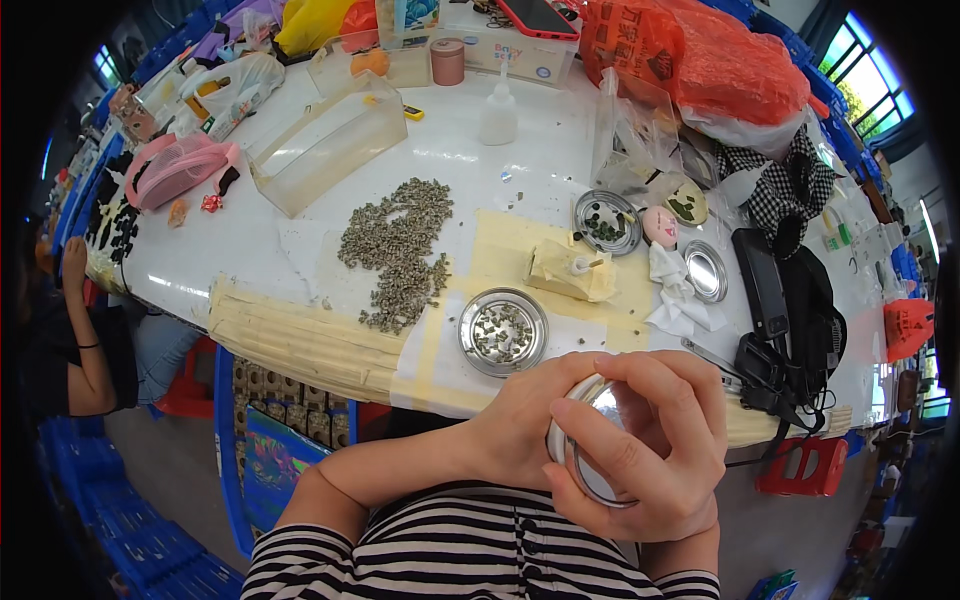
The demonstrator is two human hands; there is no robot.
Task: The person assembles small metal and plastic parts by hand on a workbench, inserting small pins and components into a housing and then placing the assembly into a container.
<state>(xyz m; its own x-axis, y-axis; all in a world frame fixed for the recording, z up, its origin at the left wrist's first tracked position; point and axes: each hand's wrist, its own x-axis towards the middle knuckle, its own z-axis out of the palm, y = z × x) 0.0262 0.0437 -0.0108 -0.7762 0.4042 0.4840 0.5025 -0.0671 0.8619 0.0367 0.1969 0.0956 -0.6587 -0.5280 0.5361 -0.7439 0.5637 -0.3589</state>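
A round, shiny metal tin or lid [591, 480] is held near my chest at the table's front edge. My left hand [525, 415] is closed round its far left side. The fingers of my right hand [665, 440] curl over its face and rim from the right, hiding much of it. Just beyond my hands stands a round metal dish [466, 345] with small greenish-grey pieces in it. To its left spreads a large heap of similar small pieces [395, 245]. A tape-wrapped, cream-coloured block [570, 272] sits behind the dish.
Farther right are a dish of dark pieces [607, 190], an open silver lid [706, 270], crumpled tissue [675, 285] and black straps [800, 330]. A clear bin [330, 150], a white squeeze bottle [498, 115] and red bags [740, 70] stand behind. Another person's arm [88, 350] is at left.
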